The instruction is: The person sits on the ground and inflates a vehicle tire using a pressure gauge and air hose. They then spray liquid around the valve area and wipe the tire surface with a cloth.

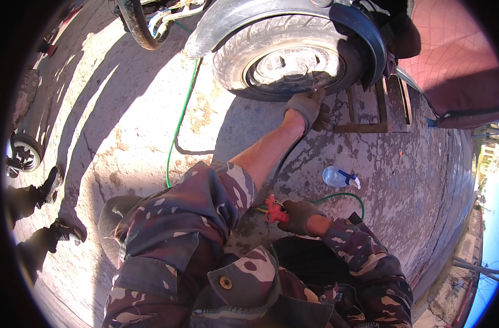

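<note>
My left hand (309, 107), in a dark work glove, reaches to the lower rim of a wheel. Its fingers close around the end of a black hose (286, 158) at the wheel's edge, and they hide the tip. The wheel has a dusty tyre (233, 67) and a pale steel rim (298, 65), partly in shadow. Closer to my body, my gloved right hand (301, 217) grips a red tyre inflator gun (275, 210). The black hose runs up from near the gun towards my left hand.
A green hose (179, 123) crosses the cracked concrete. Right of my forearm lies a clear spray bottle (335, 176). A wooden pallet (362, 127) is beside the wheel, under a red quilted cover (458, 53). Another person's shoes (50, 186) and a small wheel (26, 152) are at left.
</note>
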`<state>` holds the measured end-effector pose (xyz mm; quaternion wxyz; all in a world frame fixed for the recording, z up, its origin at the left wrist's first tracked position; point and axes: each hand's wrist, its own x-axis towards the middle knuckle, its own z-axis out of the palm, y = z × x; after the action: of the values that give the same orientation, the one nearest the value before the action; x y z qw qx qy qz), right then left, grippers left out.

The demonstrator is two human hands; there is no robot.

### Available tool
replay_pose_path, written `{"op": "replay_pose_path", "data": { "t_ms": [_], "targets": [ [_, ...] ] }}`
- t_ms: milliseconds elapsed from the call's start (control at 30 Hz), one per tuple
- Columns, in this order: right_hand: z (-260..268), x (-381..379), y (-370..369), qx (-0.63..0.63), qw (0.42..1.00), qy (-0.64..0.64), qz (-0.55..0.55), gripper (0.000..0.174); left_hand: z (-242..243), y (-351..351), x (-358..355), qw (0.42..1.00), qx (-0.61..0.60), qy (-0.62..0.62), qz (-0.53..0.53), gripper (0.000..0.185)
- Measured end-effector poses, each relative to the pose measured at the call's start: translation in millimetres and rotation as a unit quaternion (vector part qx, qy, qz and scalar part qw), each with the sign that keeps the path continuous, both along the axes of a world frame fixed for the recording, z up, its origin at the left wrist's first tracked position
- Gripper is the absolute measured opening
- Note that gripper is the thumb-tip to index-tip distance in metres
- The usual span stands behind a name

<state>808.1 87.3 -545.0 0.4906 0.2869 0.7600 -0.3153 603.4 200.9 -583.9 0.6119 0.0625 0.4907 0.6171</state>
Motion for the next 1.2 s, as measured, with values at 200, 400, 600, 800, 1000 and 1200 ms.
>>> {"op": "replay_pose_path", "data": {
  "t_ms": [200,400,600,800,1000,1200],
  "targets": [
    [-0.5,-0.2,-0.1,0.002,1.0,0.005,0.005,0.059,2.7,-1.0,0.1,1.0,0.004,-0.003,0.008,0.044],
    [0.6,-1.2,0.2,0.003,1.0,0.003,0.007,0.06,0.2,0.2,1.2,1.0,0.003,-0.017,0.009,0.044],
    [0.0,-0.7,0.2,0.004,1.0,0.004,0.007,0.06,1.5,-0.8,1.0,1.0,0.01,-0.018,0.008,0.044],
    [0.4,-0.5,0.6,0.001,1.0,0.007,0.005,0.06,3.4,-2.2,-1.2,1.0,0.006,-0.022,0.0,0.045],
    [0.8,-1.4,0.7,0.001,1.0,0.005,0.003,0.06,1.3,-1.0,0.3,1.0,0.003,-0.022,0.007,0.044],
    [-0.9,0.1,0.7,0.0,1.0,0.009,0.003,0.059,0.2,-0.4,-0.1,1.0,0.005,-0.02,0.003,0.044]
  ]
}}
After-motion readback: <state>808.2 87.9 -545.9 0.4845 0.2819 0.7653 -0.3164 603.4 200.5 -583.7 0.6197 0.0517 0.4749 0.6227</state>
